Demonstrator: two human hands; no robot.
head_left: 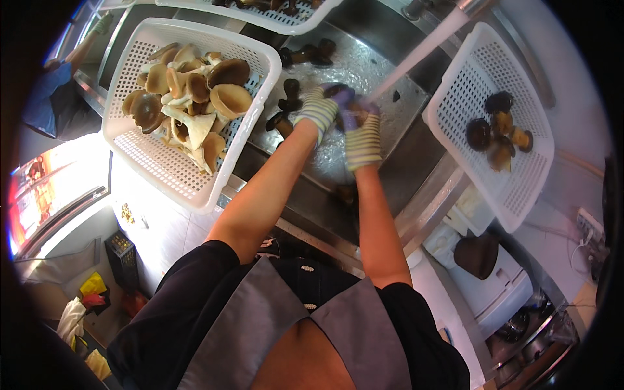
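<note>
Beneath a stream of water [422, 54] in the metal sink [402, 116], the gloved left hand [318, 110] and right hand [361, 133] are held curled and close together; whether anything is pinched cannot be told through the blur. Dark mushrooms [292, 89] are strewn in the sink, near the left hand.

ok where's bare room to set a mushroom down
The right basket is bare around its mushroom cluster. In the sink, a wet, nearly bare patch lies between the right hand and right wall. Crowded: the left basket, heaped with pale mushrooms, and the sink's left side, dark mushrooms beside the left hand.
</note>
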